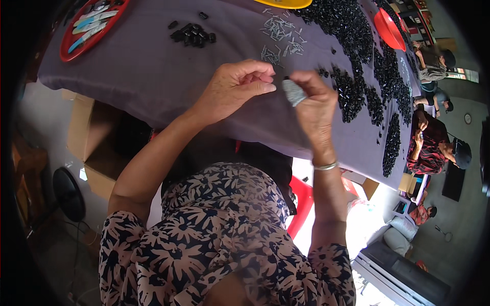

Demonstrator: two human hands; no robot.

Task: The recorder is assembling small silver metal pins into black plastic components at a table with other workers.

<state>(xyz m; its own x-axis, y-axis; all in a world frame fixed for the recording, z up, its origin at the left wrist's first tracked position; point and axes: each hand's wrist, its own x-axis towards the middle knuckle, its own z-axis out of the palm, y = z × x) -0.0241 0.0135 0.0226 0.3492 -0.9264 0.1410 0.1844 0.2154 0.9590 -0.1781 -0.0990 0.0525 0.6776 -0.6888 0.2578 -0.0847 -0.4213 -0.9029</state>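
Note:
My left hand (237,84) hovers over the purple cloth with its fingers curled in and thumb close to the forefinger. Whatever it may hold is too small to make out. Close beside it, my right hand (314,97) pinches a small black piece (286,78), of which only a dark tip shows. Grey wrapping (294,93) covers its thumb, and the fingertips are a little blurred. Just beyond both hands lie loose, small clear strips (278,29). A small pile of black cylindrical pieces (193,34) sits to the far left of them.
Large heaps of black pieces (354,92) spread over the right of the cloth-covered table (138,66). A red tray (65,48) with knife-like tools stands at far left, a yellow container (288,4) at the back, a red bowl (389,29) at right. Other people (434,145) sit along the right.

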